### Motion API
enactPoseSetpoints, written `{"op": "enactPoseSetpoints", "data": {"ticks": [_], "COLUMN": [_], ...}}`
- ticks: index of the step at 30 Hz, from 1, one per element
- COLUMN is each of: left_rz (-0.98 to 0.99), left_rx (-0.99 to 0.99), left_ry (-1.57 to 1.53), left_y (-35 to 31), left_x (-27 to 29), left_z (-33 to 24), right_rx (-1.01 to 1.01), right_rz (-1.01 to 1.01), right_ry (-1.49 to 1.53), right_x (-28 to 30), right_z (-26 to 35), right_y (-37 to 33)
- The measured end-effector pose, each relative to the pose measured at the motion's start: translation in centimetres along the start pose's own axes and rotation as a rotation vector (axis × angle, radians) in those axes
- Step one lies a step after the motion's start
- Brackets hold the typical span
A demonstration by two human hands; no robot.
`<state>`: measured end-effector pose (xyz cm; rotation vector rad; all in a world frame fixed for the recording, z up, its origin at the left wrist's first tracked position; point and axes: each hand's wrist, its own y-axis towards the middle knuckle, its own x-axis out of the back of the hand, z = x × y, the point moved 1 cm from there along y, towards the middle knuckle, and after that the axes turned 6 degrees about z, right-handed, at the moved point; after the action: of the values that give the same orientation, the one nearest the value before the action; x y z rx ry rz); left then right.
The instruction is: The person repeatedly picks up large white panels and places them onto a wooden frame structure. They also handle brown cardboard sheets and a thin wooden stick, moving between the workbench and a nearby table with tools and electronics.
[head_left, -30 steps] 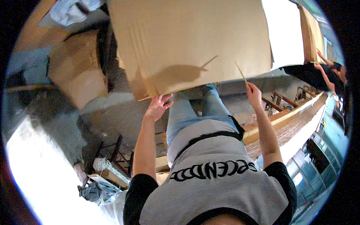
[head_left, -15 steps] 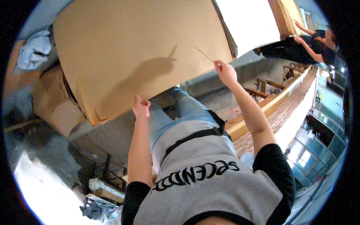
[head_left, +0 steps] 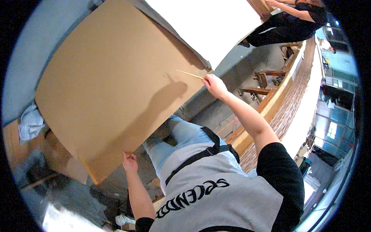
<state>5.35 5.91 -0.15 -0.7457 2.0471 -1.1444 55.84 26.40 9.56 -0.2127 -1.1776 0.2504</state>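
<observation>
Between both hands (head_left: 130, 162), tilted board (head_left: 116, 85)

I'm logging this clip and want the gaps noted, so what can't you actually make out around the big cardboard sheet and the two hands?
Head view only:
- Floor and items behind the cardboard sheet: hidden by it.
- Left hand fingers: wrapped behind the sheet's lower edge, not visible.
- Thin stick at the right hand: too small to tell what it is, or whether it is attached to the sheet.
- Person at upper right: cut off by the rim.
</observation>
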Motion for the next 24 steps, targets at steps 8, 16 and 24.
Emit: {"op": "enactPoseSetpoints", "data": {"ticks": [8,16,24], "left_rz": [-0.081,-0.141,-0.141], "left_rx": [0.109,0.184,0.148], "left_ry": [-0.071,-0.178,-0.195], "left_y": [-1.2,-1.6,-1.5], "left_x": [-0.6,-2.0,-2.4], "left_z": [-1.8,-2.1,-1.8], "right_rx": [0.187,0.15,0.19], "right_rz": [0.35,0.456,0.429], "right_ry": [-0.27,-0.364,-0.383], "right_x": [-0.5,0.6,1.6], "right_z": [7.3,7.7,7.1], "right_y": [2.7,1.4,0.6]}}
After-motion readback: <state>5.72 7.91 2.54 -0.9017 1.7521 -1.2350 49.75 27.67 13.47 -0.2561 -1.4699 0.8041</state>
